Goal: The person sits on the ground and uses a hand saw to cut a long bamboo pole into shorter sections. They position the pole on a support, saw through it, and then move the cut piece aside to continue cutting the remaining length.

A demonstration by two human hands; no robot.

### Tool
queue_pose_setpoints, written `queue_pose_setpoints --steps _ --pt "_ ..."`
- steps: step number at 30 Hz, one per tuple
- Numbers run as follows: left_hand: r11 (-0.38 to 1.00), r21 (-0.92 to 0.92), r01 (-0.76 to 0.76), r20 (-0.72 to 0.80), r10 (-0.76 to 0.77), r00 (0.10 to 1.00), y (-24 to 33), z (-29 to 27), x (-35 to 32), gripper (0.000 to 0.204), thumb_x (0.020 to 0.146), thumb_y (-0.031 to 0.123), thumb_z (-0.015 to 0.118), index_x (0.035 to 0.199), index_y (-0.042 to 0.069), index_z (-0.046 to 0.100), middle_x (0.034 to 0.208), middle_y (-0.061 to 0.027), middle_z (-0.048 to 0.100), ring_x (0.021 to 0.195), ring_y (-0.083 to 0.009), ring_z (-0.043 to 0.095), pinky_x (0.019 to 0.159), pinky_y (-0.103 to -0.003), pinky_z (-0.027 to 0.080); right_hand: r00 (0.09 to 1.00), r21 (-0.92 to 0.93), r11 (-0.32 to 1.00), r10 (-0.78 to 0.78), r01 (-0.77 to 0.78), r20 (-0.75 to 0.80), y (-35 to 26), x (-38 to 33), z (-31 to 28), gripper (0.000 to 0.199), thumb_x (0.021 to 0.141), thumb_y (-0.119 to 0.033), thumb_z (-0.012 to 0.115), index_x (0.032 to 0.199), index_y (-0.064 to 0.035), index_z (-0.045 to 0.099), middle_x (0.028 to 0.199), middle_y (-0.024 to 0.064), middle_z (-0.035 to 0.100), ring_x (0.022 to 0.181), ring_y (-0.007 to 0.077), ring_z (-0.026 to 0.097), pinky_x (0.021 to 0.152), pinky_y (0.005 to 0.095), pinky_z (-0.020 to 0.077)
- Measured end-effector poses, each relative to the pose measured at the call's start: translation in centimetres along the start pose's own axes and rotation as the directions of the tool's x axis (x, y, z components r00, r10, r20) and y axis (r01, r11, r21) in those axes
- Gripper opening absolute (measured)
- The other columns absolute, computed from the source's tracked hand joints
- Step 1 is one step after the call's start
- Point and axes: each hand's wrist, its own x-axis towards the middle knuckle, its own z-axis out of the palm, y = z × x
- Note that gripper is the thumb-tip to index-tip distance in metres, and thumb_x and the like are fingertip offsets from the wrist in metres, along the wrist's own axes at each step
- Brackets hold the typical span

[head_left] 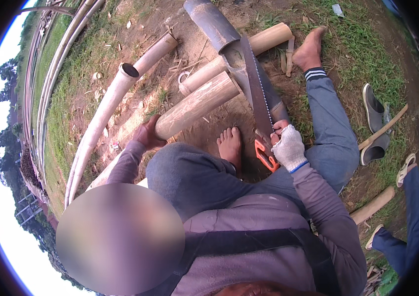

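Observation:
I sit on the ground with my legs out. My right hand, in a white glove, grips the orange handle of a hand saw. Its toothed blade runs away from me along a dark bamboo pole. My left hand cups the near end of a thick pale bamboo section, which lies slanted just left of the blade. Two more pale bamboo pieces lie across under the dark pole. My bare feet rest beside the saw.
Long pale bamboo poles curve along the left over grass and dirt. A pair of grey sandals and a wooden stick lie at the right. Another person's blue-trousered legs stand at the far right by a short bamboo piece.

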Motion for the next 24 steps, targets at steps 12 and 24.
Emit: queue_pose_setpoints --steps 12,24 --pt "0.971 -0.232 0.053 0.281 0.014 0.959 1.7 -2.5 -3.2 0.089 0.073 0.033 0.098 0.148 0.008 0.057 0.129 -0.0176 0.076 0.125 -0.0293 0.070 0.111 -0.042 0.053 0.991 -0.237 0.971 -0.004 0.037 0.137 -1.9 0.7 1.3 0.036 0.087 -0.011 0.072 0.120 -0.0036 0.061 0.100 0.0257 0.071 0.098 0.0477 0.071 0.085 0.0580 0.0559" --pt "0.840 -0.530 0.118 0.338 0.082 0.938 -0.9 -3.3 -4.7 0.109 0.065 0.061 0.100 0.145 -0.002 0.061 0.127 -0.0153 0.074 0.122 -0.0269 0.068 0.109 -0.040 0.051 0.943 -0.436 0.840 -0.248 0.323 0.221 -6.4 3.9 4.8 0.042 0.089 -0.020 0.079 0.123 -0.0007 0.065 0.103 0.0198 0.075 0.104 0.0386 0.073 0.089 0.0491 0.0583"
